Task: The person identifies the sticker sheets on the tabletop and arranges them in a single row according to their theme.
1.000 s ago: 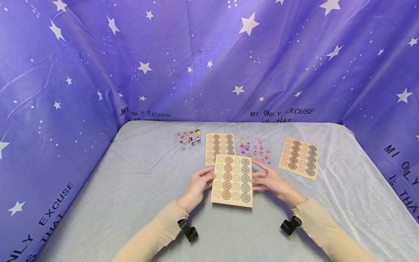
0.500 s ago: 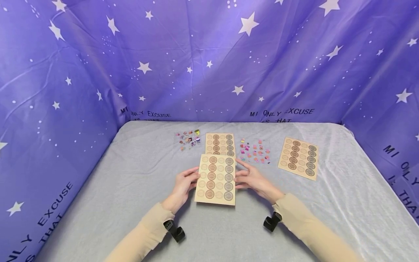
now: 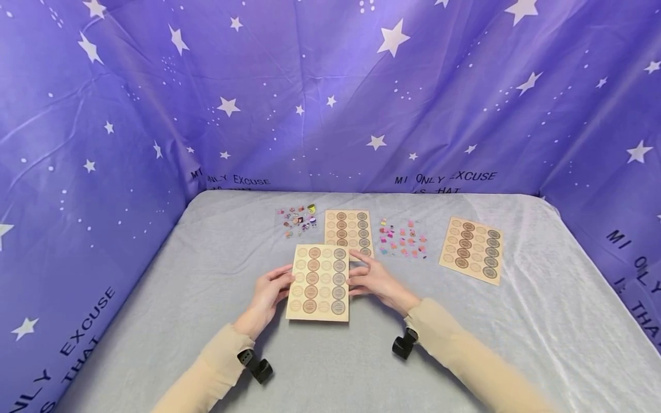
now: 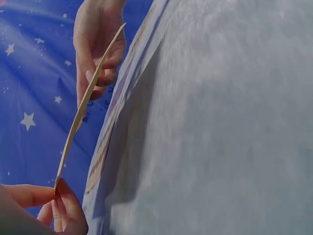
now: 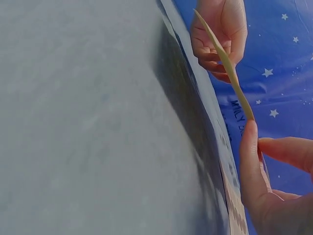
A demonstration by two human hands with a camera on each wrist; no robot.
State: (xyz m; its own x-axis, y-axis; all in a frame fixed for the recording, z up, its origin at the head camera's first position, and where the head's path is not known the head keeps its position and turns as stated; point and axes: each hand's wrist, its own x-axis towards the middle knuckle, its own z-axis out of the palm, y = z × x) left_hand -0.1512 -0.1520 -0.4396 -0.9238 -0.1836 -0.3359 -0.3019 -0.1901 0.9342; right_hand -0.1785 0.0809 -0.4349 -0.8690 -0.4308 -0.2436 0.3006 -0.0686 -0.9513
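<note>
Between both hands is a tan sticker sheet (image 3: 317, 284) printed with rows of round stickers, some brown, some grey, others pale. My left hand (image 3: 267, 298) pinches its left edge between thumb and fingers. On the opposite edge, my right hand (image 3: 381, 285) pinches it the same way. Seen edge-on in the left wrist view, the sticker sheet (image 4: 78, 117) bends slightly and is raised above the table, casting a shadow on the cloth. In the head view it overlaps the near end of a second round-sticker sheet (image 3: 347, 226) lying flat behind it.
A clear sheet of small colourful stickers (image 3: 299, 221) lies at the back left. Right of centre is another clear sheet with pink stickers (image 3: 405, 238). Farther right, a third tan sheet (image 3: 472, 249) lies at an angle. Grey cloth (image 3: 341, 367) covers the table; a purple starry curtain (image 3: 310, 132) surrounds it.
Both hands have moved left together, carrying the sticker sheet with them. More of the second sheet's right side and the pink stickers now shows.
</note>
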